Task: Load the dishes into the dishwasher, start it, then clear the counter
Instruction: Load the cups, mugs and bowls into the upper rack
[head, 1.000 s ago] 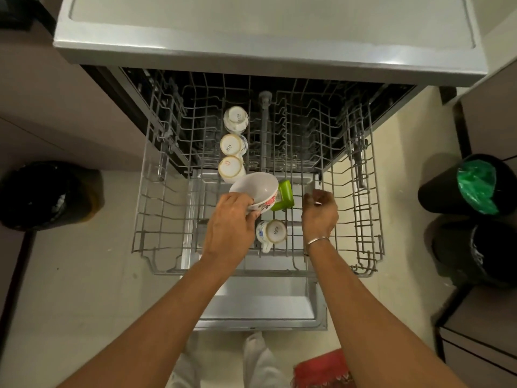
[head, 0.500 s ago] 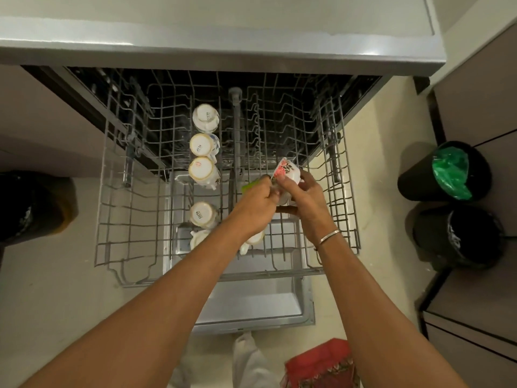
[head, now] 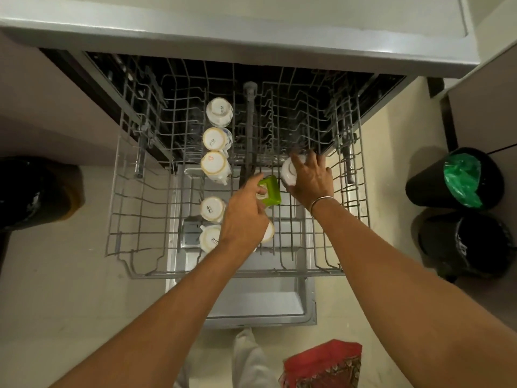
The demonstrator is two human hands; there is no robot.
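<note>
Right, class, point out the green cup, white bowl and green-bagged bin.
green cup (head: 270, 191): head view, its side.
white bowl (head: 287, 172): head view, its outer wall.
green-bagged bin (head: 425, 187): head view, its black wall.

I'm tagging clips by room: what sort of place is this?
Most likely a home kitchen: a dishwasher's pulled-out wire rack holds upturned cups, a counter edge runs above it, and a lined bin stands alongside.

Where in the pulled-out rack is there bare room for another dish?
Bare: the left bay, between the rack wall and the upturned cups; also the far tines beyond the right hand. Crowded: the centre, where the left hand holds a green container beside the right hand's white bowl.
</note>
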